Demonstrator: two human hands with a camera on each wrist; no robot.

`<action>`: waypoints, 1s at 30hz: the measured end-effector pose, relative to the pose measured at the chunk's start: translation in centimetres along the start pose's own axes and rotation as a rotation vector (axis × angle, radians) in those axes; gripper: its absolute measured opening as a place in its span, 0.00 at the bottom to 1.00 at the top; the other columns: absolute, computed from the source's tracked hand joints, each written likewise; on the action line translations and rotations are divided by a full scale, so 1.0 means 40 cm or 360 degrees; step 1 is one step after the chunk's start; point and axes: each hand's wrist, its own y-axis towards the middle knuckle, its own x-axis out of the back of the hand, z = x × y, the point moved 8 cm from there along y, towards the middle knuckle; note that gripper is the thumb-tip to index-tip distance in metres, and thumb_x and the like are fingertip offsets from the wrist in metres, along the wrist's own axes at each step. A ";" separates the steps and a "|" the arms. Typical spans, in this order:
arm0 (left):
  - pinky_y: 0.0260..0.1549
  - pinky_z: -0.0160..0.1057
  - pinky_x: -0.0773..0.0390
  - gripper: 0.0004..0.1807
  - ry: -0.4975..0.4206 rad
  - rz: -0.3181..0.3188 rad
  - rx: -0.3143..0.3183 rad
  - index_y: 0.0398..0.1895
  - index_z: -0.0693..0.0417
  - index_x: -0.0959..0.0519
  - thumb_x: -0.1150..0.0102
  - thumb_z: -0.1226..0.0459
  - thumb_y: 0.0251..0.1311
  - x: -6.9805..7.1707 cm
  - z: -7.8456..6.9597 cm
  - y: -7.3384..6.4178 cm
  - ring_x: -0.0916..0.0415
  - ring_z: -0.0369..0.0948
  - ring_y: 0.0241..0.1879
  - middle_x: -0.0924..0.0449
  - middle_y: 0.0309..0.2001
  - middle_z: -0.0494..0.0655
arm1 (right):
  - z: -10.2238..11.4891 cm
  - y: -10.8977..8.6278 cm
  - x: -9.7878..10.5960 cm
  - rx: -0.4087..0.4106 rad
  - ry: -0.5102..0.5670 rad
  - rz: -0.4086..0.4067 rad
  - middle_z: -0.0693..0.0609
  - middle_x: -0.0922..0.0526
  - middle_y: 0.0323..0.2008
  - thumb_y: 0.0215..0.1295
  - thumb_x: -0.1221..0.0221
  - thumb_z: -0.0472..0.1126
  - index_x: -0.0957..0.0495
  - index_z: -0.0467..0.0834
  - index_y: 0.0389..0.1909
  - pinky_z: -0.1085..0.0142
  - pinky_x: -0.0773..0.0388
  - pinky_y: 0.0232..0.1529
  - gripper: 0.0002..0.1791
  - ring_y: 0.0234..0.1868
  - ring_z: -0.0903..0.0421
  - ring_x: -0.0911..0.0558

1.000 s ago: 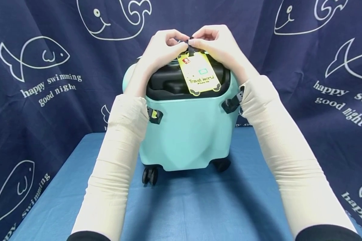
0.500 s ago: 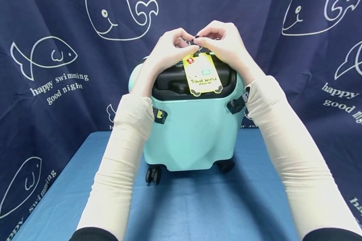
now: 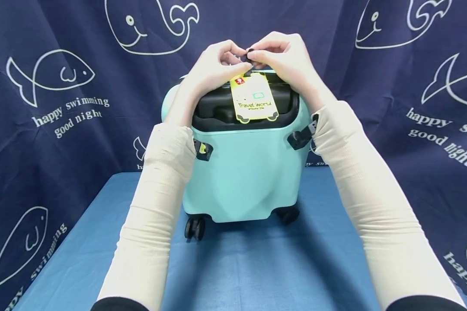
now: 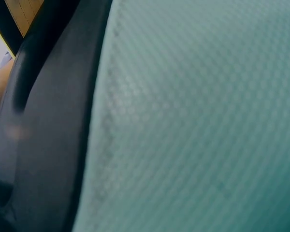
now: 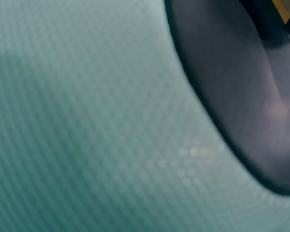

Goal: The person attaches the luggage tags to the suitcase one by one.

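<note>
A mint-green suitcase (image 3: 243, 172) with a black recessed top panel (image 3: 218, 101) stands upright on its wheels. Over that panel hangs a yellow-edged luggage tag (image 3: 254, 98) printed "Travel world", on a short black strap (image 3: 247, 73). My left hand (image 3: 218, 67) pinches the strap between thumb and fingers from the left. From the right, my right hand (image 3: 288, 58) pinches its upper end, the two sets of fingertips almost meeting. The fingers partly hide the strap. Both wrist views are filled by the textured mint shell (image 4: 198, 116) and the black panel's edge (image 5: 232, 87).
Blue cloth (image 3: 233, 268) covers the table under the suitcase. Behind it hangs a navy curtain (image 3: 315, 21) with white fish drawings. A black wrist camera (image 3: 203, 150) sits at the left cuff, another wrist camera (image 3: 300, 137) at the right, both close to the shell.
The whole view shifts slightly right, then back left. The tag hangs straighter and a little further left relative to the suitcase. Both hands keep their pinch on the strap, fingertips shifting slightly.
</note>
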 end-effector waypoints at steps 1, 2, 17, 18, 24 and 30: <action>0.43 0.26 0.34 0.19 0.0003 -0.0001 0.0001 0.49 0.50 0.25 0.39 0.53 0.56 0.001 0.001 -0.001 0.25 0.33 0.41 0.18 0.42 0.45 | -0.002 0.000 -0.002 -0.0009 0.0043 0.0007 0.55 0.17 0.28 0.54 0.34 0.36 0.16 0.35 0.37 0.74 0.22 0.37 0.10 0.27 0.61 0.19; 0.43 0.26 0.34 0.19 0.0012 -0.0002 0.0005 0.49 0.50 0.25 0.40 0.53 0.56 0.002 0.002 -0.001 0.25 0.33 0.41 0.18 0.44 0.46 | -0.005 0.001 -0.003 -0.0014 0.0080 0.0011 0.54 0.17 0.28 0.54 0.34 0.35 0.17 0.34 0.37 0.74 0.22 0.36 0.10 0.27 0.61 0.19; 0.43 0.25 0.34 0.20 0.0071 -0.0007 0.0096 0.47 0.52 0.24 0.42 0.49 0.57 -0.003 0.006 0.006 0.26 0.32 0.41 0.20 0.43 0.41 | -0.015 0.000 -0.009 -0.0101 0.0154 0.0054 0.53 0.17 0.28 0.56 0.35 0.36 0.18 0.40 0.34 0.74 0.22 0.35 0.06 0.27 0.60 0.19; 0.43 0.25 0.34 0.20 0.0081 -0.0005 0.0092 0.47 0.52 0.24 0.42 0.49 0.58 -0.003 0.006 0.006 0.26 0.32 0.41 0.21 0.43 0.41 | -0.015 0.000 -0.010 -0.0101 0.0144 0.0059 0.53 0.17 0.27 0.56 0.36 0.36 0.18 0.40 0.34 0.74 0.23 0.35 0.05 0.27 0.60 0.19; 0.43 0.26 0.33 0.20 0.0085 -0.0002 0.0081 0.47 0.52 0.25 0.41 0.51 0.57 -0.004 0.006 0.003 0.26 0.33 0.41 0.21 0.44 0.42 | -0.015 -0.003 -0.013 -0.0108 -0.0046 0.0091 0.58 0.18 0.26 0.56 0.35 0.39 0.19 0.43 0.35 0.75 0.26 0.36 0.06 0.27 0.64 0.21; 0.45 0.25 0.33 0.20 0.0059 0.0002 0.0057 0.49 0.53 0.25 0.40 0.53 0.57 -0.004 0.003 0.004 0.25 0.33 0.43 0.19 0.48 0.45 | -0.004 -0.001 -0.010 0.0002 -0.0155 0.0064 0.58 0.19 0.28 0.55 0.34 0.38 0.17 0.41 0.35 0.76 0.25 0.37 0.07 0.28 0.63 0.20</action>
